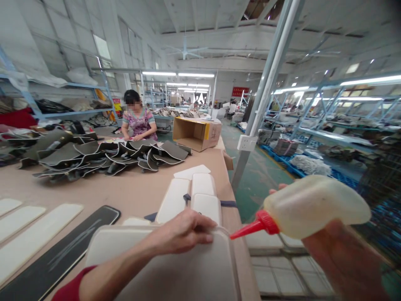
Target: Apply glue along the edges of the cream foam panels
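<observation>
My right hand (335, 246) is wrapped round a translucent squeeze bottle (316, 205) with yellowish contents, held tilted. Its red pointed nozzle (250, 228) points left, with the tip at the rounded upper right corner of a large pale panel (188, 271). Across that panel reaches my left forearm. My left hand (191, 232) is closed at the panel's far edge, thumb and forefinger pinched there close to the corner. Smaller white padded pieces (203, 184) with dark straps lie just beyond it on the table.
Dark fabric pieces (119, 154) are heaped across the table (140, 192). A black panel (78, 246) and white strips (40, 230) lie at left. An open cardboard box (197, 133) stands farther back, near a seated co-worker (140, 119). A metal post (266, 83) rises at right.
</observation>
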Demonstrator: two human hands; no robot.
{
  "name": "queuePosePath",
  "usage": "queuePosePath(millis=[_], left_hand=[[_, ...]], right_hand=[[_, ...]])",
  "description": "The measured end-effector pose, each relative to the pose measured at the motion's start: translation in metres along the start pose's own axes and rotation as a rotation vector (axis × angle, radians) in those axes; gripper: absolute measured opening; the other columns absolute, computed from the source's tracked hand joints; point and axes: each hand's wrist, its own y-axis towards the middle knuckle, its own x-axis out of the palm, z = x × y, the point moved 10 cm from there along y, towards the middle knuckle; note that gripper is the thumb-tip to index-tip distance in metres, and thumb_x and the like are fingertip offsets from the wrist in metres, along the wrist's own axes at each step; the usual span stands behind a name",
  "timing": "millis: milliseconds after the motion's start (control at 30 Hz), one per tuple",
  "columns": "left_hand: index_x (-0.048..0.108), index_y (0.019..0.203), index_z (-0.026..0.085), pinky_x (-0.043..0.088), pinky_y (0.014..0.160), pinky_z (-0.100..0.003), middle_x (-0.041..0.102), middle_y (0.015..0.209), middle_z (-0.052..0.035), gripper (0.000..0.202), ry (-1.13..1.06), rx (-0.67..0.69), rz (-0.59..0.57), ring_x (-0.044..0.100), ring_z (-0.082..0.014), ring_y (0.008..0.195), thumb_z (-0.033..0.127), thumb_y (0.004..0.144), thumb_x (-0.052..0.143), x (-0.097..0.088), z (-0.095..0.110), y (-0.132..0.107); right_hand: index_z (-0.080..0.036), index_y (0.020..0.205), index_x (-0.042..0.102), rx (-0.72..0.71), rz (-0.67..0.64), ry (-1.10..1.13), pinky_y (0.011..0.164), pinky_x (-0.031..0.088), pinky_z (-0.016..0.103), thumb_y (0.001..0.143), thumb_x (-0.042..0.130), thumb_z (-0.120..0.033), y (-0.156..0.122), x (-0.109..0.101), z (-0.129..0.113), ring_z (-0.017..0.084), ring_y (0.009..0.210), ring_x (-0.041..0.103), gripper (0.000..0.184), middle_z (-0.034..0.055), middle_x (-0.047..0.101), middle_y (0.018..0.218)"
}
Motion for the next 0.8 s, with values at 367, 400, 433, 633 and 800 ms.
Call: queuePosePath(millis=[367,400,433,633,800], left_hand=[[0.072,0.092,0.011,0.033,0.062,-0.020,0.050,0.068,0.0039,0.025,-0.128,-0.060,-0.234,0.041,-0.0116,0.068,0.027,0.074,0.065,-0.001,0.002,-0.044],[0.072,0.092,0.011,0.034,0.063,-0.020,0.051,0.069,0.0037,0.027,-0.149,-0.062,-0.238,0.042,-0.0121,0.070,0.029,0.072,0.067,-0.002,0.000,-0.047],[0.072,0.092,0.012,0.035,0.063,-0.020,0.052,0.070,0.0037,0.029,-0.163,-0.065,-0.239,0.043,-0.0125,0.071,0.032,0.071,0.069,-0.004,-0.001,-0.049],[0.073,0.087,0.013,0.033,0.058,-0.019,0.051,0.065,0.0038,0.026,-0.223,-0.066,-0.190,0.042,-0.0120,0.068,0.032,0.070,0.068,-0.020,-0.006,-0.055],[0.071,0.075,0.014,0.024,0.049,-0.020,0.043,0.059,0.0043,0.026,-0.251,-0.034,-0.184,0.034,-0.0096,0.060,0.039,0.071,0.068,-0.030,-0.008,-0.058]], right_hand=[[-0.035,0.129,0.051,0.098,-0.180,-0.093,0.083,0.055,0.049,0.061,0.083,-0.045,-0.013,0.040,0.014,0.038,0.112,0.057,0.075,0.0080,0.060,0.126],[-0.035,0.130,0.051,0.096,-0.188,-0.115,0.084,0.054,0.050,0.061,0.083,-0.046,-0.013,0.043,0.015,0.038,0.113,0.056,0.077,0.0086,0.059,0.127],[-0.034,0.130,0.051,0.091,-0.195,-0.131,0.084,0.054,0.051,0.061,0.083,-0.047,-0.013,0.047,0.015,0.039,0.114,0.055,0.077,0.0091,0.059,0.128],[-0.030,0.128,0.053,0.045,-0.220,-0.144,0.084,0.053,0.055,0.064,0.082,-0.045,-0.014,0.070,0.016,0.040,0.108,0.058,0.072,0.0135,0.062,0.122],[-0.030,0.129,0.053,0.040,-0.091,-0.137,0.085,0.051,0.055,0.059,0.083,-0.042,-0.021,0.066,0.019,0.043,0.113,0.055,0.077,0.0164,0.058,0.127]])
